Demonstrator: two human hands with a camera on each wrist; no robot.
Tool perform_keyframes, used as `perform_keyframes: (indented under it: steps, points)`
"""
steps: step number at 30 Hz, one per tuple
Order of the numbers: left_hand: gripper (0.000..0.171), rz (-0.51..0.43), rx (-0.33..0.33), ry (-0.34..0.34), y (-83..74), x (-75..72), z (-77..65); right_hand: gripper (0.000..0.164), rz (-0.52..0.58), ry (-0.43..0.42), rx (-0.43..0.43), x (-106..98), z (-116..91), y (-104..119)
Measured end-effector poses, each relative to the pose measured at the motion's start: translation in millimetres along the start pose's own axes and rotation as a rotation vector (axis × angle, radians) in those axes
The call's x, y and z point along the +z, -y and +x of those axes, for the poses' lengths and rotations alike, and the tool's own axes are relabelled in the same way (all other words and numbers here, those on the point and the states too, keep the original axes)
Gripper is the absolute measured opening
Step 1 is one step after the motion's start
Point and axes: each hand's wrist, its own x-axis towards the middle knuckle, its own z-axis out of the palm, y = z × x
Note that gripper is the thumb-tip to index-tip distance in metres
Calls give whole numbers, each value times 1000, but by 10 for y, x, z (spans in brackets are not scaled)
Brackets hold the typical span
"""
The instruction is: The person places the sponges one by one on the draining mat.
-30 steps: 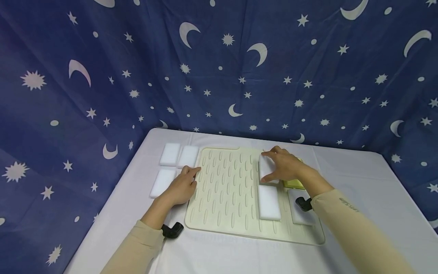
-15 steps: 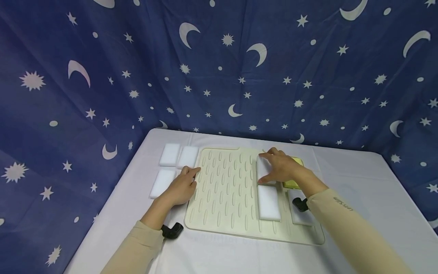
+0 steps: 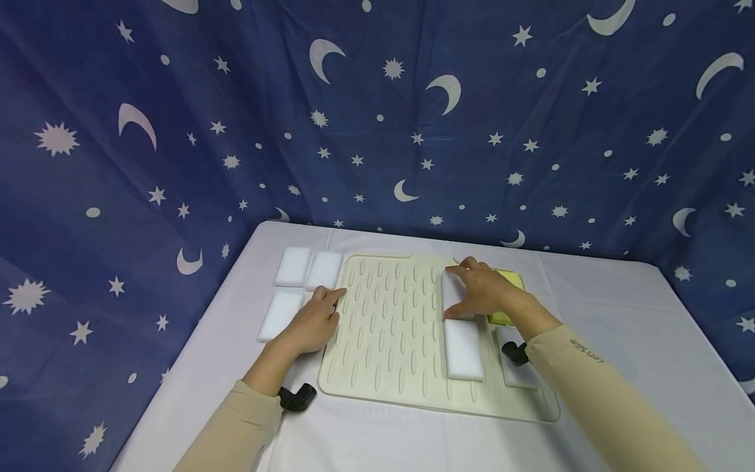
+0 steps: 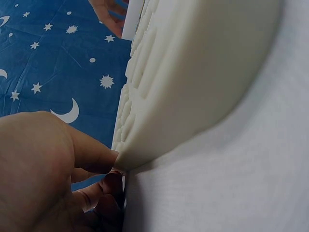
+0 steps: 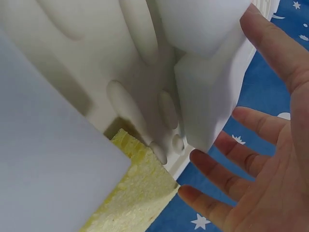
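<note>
My right hand (image 3: 480,288) spans a white sponge (image 3: 451,295) at the back of a ribbed cream mat (image 3: 389,328), thumb at its near end and fingers at its far end. In the right wrist view fingertips touch that sponge (image 5: 212,101). Another white sponge (image 3: 464,351) lies end to end with it, nearer me. My left hand (image 3: 318,321) is at the mat's left edge, index finger stretched onto the rim. In the left wrist view fingertips press against the mat's edge (image 4: 169,121), the other fingers bent below.
A yellow sponge (image 3: 507,278) lies on the mat right of my right hand, partly hidden by it. Nearer me is another white sponge (image 3: 519,373). Several white sponges (image 3: 293,267) lie on the white tablecloth (image 3: 377,446) left of the mat. A blue star-patterned curtain (image 3: 377,131) hangs behind.
My right hand has shifted slightly left with the white sponge, bringing it into line with the nearer one. More of the yellow sponge shows. The left hand stays where it was.
</note>
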Motion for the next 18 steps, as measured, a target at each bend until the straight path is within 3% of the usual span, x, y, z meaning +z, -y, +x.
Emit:
perform_keyframes:
  steps: [18]
  points:
    - [50,10,3,1,9,10,14,107,25,23,40,15,17,-5]
